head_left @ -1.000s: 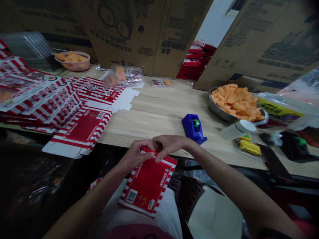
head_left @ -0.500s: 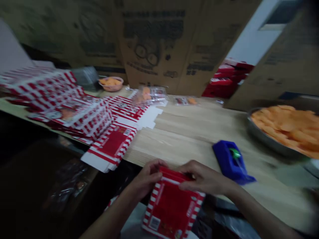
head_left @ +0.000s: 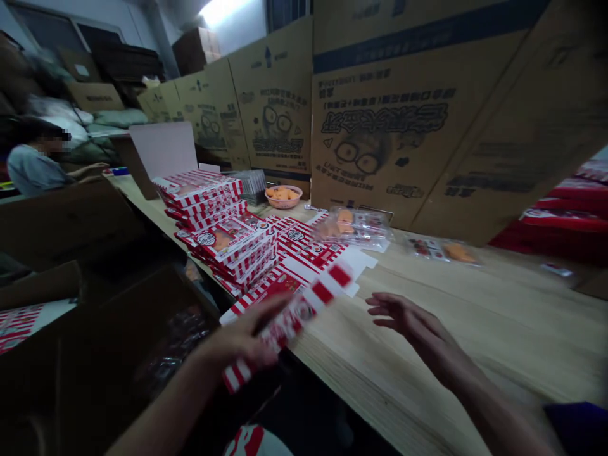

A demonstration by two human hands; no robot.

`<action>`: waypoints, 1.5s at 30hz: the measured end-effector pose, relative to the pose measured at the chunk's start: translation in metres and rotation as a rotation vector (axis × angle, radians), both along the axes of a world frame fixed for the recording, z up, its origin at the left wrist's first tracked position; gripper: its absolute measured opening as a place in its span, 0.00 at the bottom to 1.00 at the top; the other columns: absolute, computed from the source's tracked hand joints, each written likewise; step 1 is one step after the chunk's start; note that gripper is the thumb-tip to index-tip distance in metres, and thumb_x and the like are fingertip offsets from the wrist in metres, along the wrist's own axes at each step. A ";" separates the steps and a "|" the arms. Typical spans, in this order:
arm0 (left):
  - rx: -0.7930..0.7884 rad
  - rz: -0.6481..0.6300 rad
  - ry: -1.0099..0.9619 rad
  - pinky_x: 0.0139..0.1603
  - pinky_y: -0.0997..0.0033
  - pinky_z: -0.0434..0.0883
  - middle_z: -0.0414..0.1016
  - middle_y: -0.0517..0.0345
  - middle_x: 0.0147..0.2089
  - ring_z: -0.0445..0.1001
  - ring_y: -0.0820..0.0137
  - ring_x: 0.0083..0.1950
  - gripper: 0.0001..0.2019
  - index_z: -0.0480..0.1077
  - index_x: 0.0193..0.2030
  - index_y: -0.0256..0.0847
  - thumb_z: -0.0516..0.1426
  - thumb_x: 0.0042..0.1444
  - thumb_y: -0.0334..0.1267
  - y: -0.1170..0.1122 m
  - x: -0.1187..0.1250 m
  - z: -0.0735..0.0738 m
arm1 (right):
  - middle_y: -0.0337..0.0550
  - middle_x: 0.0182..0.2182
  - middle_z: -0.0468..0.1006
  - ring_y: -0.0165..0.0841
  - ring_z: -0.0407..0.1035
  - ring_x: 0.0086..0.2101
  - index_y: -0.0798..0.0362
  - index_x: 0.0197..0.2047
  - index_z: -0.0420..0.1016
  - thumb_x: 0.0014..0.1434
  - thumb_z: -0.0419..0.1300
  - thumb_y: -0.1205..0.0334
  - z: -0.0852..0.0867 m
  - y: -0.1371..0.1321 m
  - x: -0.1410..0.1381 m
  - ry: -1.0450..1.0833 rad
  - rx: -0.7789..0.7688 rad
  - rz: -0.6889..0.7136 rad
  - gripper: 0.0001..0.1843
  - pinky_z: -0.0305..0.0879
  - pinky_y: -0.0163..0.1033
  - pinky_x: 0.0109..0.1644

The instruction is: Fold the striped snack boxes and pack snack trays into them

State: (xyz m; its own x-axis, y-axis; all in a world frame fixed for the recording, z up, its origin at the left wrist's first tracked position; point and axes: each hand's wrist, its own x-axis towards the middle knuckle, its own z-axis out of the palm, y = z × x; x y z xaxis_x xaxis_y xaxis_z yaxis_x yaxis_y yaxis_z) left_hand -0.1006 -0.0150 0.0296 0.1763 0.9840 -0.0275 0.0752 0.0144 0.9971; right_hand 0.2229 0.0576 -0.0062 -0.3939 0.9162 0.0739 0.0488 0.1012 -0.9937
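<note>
My left hand (head_left: pixel 244 335) is closed around a red-and-white striped box (head_left: pixel 297 316), tilted so that one narrow side faces me and blurred by motion. Over the wooden table, my right hand (head_left: pixel 403 316) is open, its fingers stretched out and touching nothing. Beyond the held box, striped boxes are piled in stacks (head_left: pixel 237 247) on the table's left part. Flat striped cartons (head_left: pixel 308 237) with white flaps lie beside the stacks. Clear plastic packs (head_left: pixel 354 225) with orange pieces inside rest on these cartons.
Large brown cardboard boxes (head_left: pixel 380 139) line the table's back. A pink basket (head_left: pixel 284 197) holds orange pieces. Another clear pack (head_left: pixel 444 250) lies to the right. A blue tape dispenser (head_left: pixel 577 424) shows at bottom right. Open cartons stand at lower left. A person (head_left: pixel 38 158) sits far left.
The view has swung left, bringing the person and room into sight. My right hand has let go of the red box; my left hand has carried it toward the stacks and turned it edge-on.
</note>
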 end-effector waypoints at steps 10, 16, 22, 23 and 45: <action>0.087 0.439 1.543 0.53 0.42 0.59 0.67 0.32 0.55 0.62 0.36 0.56 0.43 0.63 0.59 0.37 0.59 0.40 0.65 0.142 -0.112 0.047 | 0.42 0.29 0.77 0.31 0.70 0.31 0.56 0.31 0.73 0.55 0.57 0.61 -0.037 0.083 -0.138 -0.524 0.178 0.034 0.08 0.65 0.35 0.37; 0.488 0.471 1.389 0.60 0.41 0.53 0.66 0.35 0.58 0.61 0.44 0.61 0.34 0.62 0.59 0.35 0.54 0.52 0.58 0.112 -0.081 0.015 | 0.47 0.39 0.77 0.39 0.68 0.41 0.55 0.36 0.71 0.48 0.65 0.56 -0.041 0.107 -0.191 -0.769 0.192 0.015 0.14 0.61 0.39 0.43; 0.527 0.099 1.178 0.63 0.43 0.55 0.53 0.29 0.66 0.49 0.41 0.68 0.47 0.56 0.64 0.31 0.61 0.42 0.60 0.057 -0.018 -0.093 | 0.50 0.43 0.75 0.44 0.66 0.47 0.54 0.35 0.70 0.36 0.71 0.62 -0.049 0.110 -0.203 -0.856 0.110 -0.009 0.21 0.60 0.41 0.47; 0.458 0.094 1.170 0.62 0.39 0.54 0.50 0.26 0.67 0.46 0.39 0.69 0.51 0.54 0.65 0.30 0.62 0.39 0.62 0.054 -0.012 -0.107 | 0.48 0.40 0.75 0.43 0.67 0.45 0.54 0.33 0.70 0.36 0.70 0.62 -0.049 0.110 -0.203 -0.844 0.087 -0.006 0.19 0.60 0.40 0.45; 0.355 0.096 0.743 0.39 0.64 0.70 0.78 0.52 0.38 0.76 0.61 0.37 0.18 0.70 0.47 0.39 0.60 0.51 0.44 0.016 0.039 -0.047 | 0.37 0.22 0.76 0.29 0.68 0.23 0.55 0.24 0.76 0.41 0.69 0.56 0.019 0.018 -0.096 0.207 -0.321 0.190 0.12 0.64 0.34 0.31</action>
State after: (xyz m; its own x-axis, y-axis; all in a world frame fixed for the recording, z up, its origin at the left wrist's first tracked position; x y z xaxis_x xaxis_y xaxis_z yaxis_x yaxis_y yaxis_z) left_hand -0.0617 0.0009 -0.0172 0.1498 0.9658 0.2117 0.7304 -0.2524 0.6346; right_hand 0.1270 0.0754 0.0126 -0.5651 0.8180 -0.1076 -0.1451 -0.2269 -0.9631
